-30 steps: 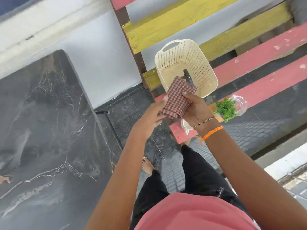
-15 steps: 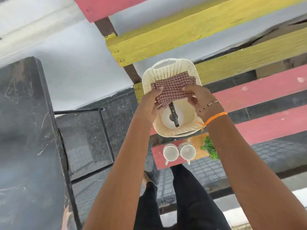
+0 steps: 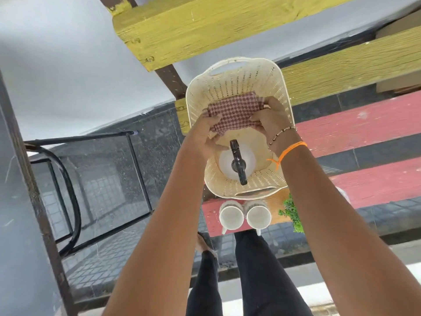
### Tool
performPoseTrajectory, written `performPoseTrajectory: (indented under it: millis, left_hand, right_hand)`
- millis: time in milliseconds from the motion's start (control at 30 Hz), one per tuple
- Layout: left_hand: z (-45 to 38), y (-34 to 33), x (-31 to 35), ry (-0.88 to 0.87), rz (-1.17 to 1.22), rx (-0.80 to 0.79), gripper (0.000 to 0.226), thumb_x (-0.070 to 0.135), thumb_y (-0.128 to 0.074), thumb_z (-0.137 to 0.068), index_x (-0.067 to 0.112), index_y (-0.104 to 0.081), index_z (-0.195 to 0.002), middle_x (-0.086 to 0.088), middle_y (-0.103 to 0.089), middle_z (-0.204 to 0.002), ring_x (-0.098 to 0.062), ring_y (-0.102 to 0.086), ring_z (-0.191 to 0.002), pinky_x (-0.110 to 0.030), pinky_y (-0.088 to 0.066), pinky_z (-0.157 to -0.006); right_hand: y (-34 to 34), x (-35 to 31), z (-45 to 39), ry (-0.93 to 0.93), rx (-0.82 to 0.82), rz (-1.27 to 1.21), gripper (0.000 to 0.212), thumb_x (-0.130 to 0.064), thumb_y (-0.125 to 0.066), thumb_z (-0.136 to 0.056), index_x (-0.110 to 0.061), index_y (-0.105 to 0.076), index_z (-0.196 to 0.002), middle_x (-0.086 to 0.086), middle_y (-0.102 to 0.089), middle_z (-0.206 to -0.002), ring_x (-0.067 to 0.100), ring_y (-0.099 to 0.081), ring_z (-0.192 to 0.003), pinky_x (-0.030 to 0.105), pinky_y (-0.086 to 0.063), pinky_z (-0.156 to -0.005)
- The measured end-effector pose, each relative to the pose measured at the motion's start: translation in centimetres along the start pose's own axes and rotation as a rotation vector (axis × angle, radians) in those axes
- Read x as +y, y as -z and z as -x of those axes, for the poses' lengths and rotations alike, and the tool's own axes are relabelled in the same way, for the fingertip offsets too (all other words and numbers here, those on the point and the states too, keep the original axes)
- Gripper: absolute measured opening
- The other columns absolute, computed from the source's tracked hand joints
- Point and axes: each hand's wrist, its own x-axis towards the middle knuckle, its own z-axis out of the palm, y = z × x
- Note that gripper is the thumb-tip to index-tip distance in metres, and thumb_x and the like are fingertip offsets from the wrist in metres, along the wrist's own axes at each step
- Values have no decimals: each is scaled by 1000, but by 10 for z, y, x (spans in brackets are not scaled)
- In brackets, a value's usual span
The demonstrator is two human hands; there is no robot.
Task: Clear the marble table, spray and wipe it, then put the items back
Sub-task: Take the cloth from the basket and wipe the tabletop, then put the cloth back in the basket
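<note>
At 9 o'clock the dark tabletop (image 3: 16,224) shows only its edge. The left hand (image 3: 206,133) and right hand (image 3: 271,120) each grip an end of the folded cloth (image 3: 235,111), fingers curled round it, inside the basket (image 3: 239,71) at 12 o'clock. The spray bottle (image 3: 237,160) stands in the basket just below the cloth. Two cups (image 3: 245,216) sit at 6 o'clock of it, a plant (image 3: 292,213) beside them.

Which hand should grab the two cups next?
Probably left. Both hands hold the cloth over the basket; the cups sit nearer the left forearm.
</note>
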Motion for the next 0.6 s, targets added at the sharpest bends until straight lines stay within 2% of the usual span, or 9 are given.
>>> performPoseTrajectory:
  millis: [100, 200, 300, 367, 467, 533, 600]
  left_hand:
    - [-1, 9, 0, 31, 75, -175, 13, 19, -59, -89, 22, -57, -102, -6, -51, -117, -39, -43, -117, -64, -43, -74]
    - [-2, 12, -3, 17, 201, -228, 19, 23, -59, -90, 17, -54, -107, -8, -55, -105, -35, -56, -104, -53, -55, -66]
    - [-8, 4, -5, -9, 341, -110, 18, 17, -62, -87, 7, -57, -100, -11, -58, -97, -27, -61, -93, -44, -59, -70]
    - [-16, -1, -4, -68, 261, -27, 6, 8, -61, -88, 5, -59, -92, -11, -60, -92, -20, -61, -86, -38, -58, -80]
    - [-33, -8, -7, -114, 16, 24, 5, 3, -58, -88, 7, -59, -89, -6, -61, -90, -17, -59, -87, -35, -53, -89]
    - [-45, -10, -11, -124, -154, 79, 9, 1, -56, -89, 10, -59, -88, -3, -61, -89, -17, -57, -88, -33, -50, -89]
    - [-53, -10, -16, -137, -290, 123, 18, -1, -51, -91, 13, -57, -81, -1, -59, -85, -18, -54, -87, -31, -46, -84]
  right_hand:
    - [-3, -10, 1, 13, -21, -78, 33, 13, -48, -81, -20, -49, -76, 4, -55, -77, 13, -54, -65, 21, -49, -54]
    - [-4, -19, -1, -6, -30, -75, 32, 12, -48, -80, -18, -48, -70, 5, -53, -70, 14, -52, -61, 22, -49, -52]
    - [-1, -14, -11, -80, -18, -11, 36, 13, -47, -81, -21, -49, -71, 3, -53, -77, 19, -53, -73, 29, -52, -63]
    - [1, -5, -19, -129, 11, 3, 36, 14, -45, -81, -21, -50, -77, 5, -53, -89, 23, -52, -87, 35, -53, -76]
    - [1, 14, -29, -120, 74, 80, 37, 13, -41, -84, -9, -53, -110, 12, -50, -106, 27, -50, -98, 43, -53, -89]
    - [-2, 24, -33, -64, 120, 183, 41, 10, -38, -85, -6, -51, -121, 14, -52, -112, 27, -52, -96, 42, -53, -85]
    - [-4, 31, -35, -5, 152, 268, 44, 7, -33, -86, -7, -54, -121, 15, -51, -126, 25, -52, -96, 30, -52, -71]
